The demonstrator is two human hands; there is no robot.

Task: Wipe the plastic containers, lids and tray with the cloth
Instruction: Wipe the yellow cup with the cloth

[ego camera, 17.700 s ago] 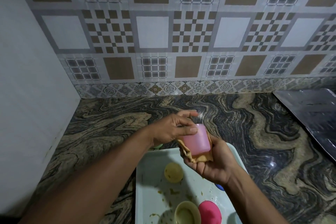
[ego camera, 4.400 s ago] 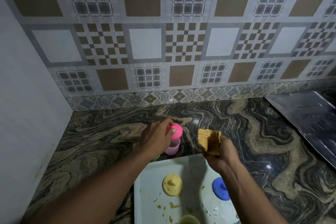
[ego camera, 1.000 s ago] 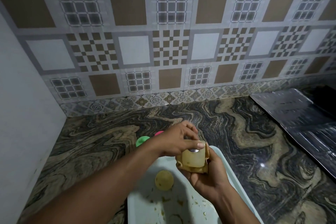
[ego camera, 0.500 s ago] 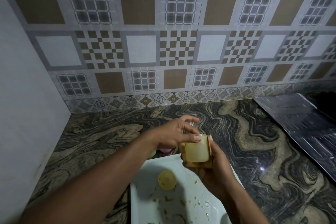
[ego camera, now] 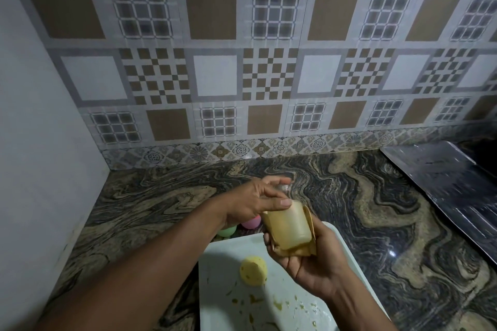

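A small translucent yellow container (ego camera: 287, 226) lies on its side above the tray, cradled in a tan cloth (ego camera: 298, 249) that my right hand (ego camera: 313, 258) holds around its underside. My left hand (ego camera: 255, 203) pinches the container's rim from the top left, thumb on its wall. Below them sits the pale tray (ego camera: 223, 271), smeared with yellowish food bits, with a yellow lid (ego camera: 253, 269) resting on it. A pink-lidded container (ego camera: 251, 222) and a green-lidded one (ego camera: 227, 231) stand on the counter just beyond the tray, mostly hidden by my left wrist.
The marbled dark stone counter (ego camera: 363, 212) runs back to a tiled wall. A plain white wall (ego camera: 40, 169) closes the left side. A dark shiny sheet (ego camera: 451, 191) lies on the counter at the right.
Since 4.4 s ago the pink container stands lidded on the counter, and both hands now hold the yellow container in the cloth. Over the last second it has turned slightly in my hands.
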